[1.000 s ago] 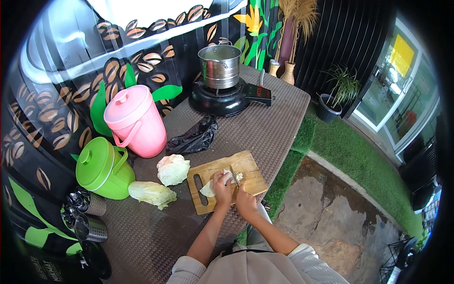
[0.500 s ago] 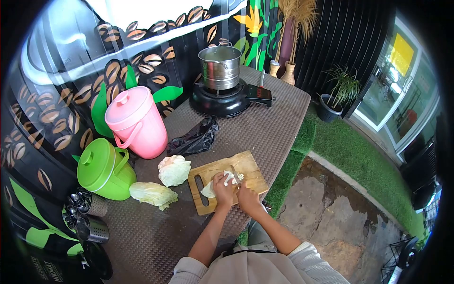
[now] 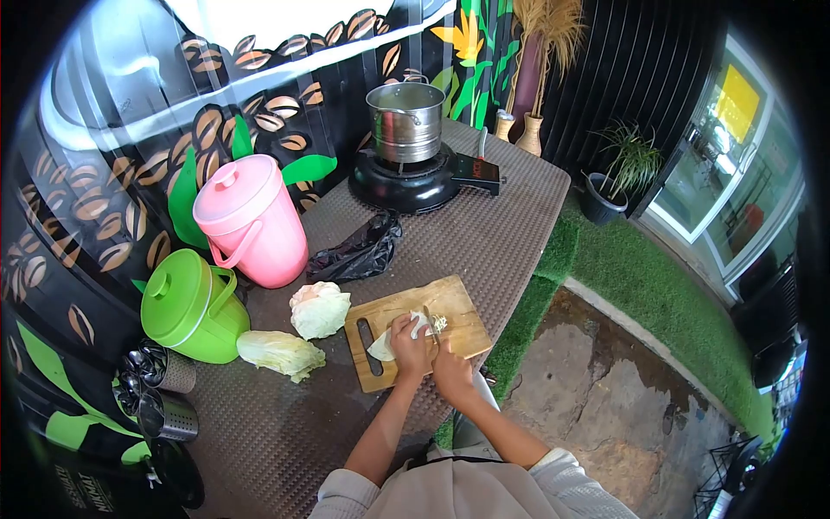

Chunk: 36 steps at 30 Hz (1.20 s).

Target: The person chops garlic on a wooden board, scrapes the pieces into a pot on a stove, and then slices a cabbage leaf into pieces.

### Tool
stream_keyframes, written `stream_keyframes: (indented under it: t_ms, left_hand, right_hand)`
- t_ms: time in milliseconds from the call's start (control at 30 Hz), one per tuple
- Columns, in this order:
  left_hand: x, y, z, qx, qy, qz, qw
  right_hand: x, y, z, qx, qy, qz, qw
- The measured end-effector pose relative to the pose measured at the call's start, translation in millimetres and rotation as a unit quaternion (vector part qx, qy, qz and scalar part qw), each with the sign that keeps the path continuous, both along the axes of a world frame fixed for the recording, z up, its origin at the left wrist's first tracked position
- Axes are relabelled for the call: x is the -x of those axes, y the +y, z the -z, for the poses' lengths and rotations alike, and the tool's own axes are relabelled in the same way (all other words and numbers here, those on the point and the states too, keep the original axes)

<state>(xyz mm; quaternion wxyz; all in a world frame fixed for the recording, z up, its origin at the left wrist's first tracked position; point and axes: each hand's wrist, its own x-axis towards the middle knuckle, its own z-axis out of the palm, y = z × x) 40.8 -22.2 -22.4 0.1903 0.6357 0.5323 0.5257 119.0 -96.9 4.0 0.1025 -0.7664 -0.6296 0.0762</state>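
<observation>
On the wooden cutting board (image 3: 456,297), my left hand (image 3: 408,346) presses a pale cabbage piece (image 3: 380,349) down, its fingers curled over it. My right hand (image 3: 452,375) grips a knife (image 3: 429,322) whose handle is mostly hidden in the fist. The blade stands right beside my left fingertips, at the cut end of the cabbage. Thin white shreds (image 3: 440,323) lie just right of the blade. Left of the board are a round cabbage (image 3: 320,310) and a long napa cabbage (image 3: 281,354), both on the table.
A black plastic bag (image 3: 363,251) lies behind the board. Farther back, a steel pot (image 3: 406,121) sits on a portable gas stove (image 3: 402,183). Pink (image 3: 255,229) and green (image 3: 194,307) lidded containers stand left, near metal utensil holders (image 3: 169,417). The table's right edge (image 3: 529,277) runs close by the board.
My right hand and the knife have shifted very slightly, and the blade looks more upright. My left hand stays on the cabbage piece. The whole view has moved a little.
</observation>
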Motion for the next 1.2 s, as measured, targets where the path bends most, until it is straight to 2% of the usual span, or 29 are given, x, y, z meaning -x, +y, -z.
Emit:
stream_keyframes:
  t_ms: [67,167,233,333,533,733,967,1033,1200]
  left_hand:
    - [-0.2,0.5,-0.4,0.003,-0.002,0.001,1.0]
    - [0.1,0.2,1.7,0.011,-0.015,0.005,1.0]
    - [-0.4,-0.8,0.3,0.014,-0.027,0.009,0.999]
    - [0.1,-1.7,-1.9,0.012,-0.013,-0.001,1.0]
    - [-0.8,1.9,1.0,0.009,-0.015,0.004,1.0]
    - [-0.5,-0.8,-1.1,0.02,-0.031,0.002,0.999]
    - [0.9,1.2,0.4,0.007,-0.028,0.014,0.999]
    - [-0.1,-0.4,0.1,0.004,-0.029,0.016,0.999]
    - [-0.5,-2.5,-2.4,0.017,-0.02,0.003,1.0]
  right_hand:
    - [3.6,-3.5,7.6,0.015,-0.005,0.023,1.0]
    - [4.2,-2.4,9.7,-0.032,-0.057,0.014,0.998]
    - [-1.3,9.3,-2.7,-0.004,-0.012,0.009,1.0]
    - [-5.7,6.6,-18.5,0.012,-0.029,-0.034,0.999]
    - [8.8,-1.2,10.6,0.014,-0.025,0.036,0.999]
    - [-7.5,7.6,-12.7,-0.008,-0.003,-0.024,1.0]
    - [6.4,-3.7,5.4,0.003,-0.013,0.017,1.0]
    - [-0.4,6.1,2.4,0.017,0.033,0.022,0.999]
    - [-4.8,-0.9,-10.5,0.018,0.024,-0.011,0.999]
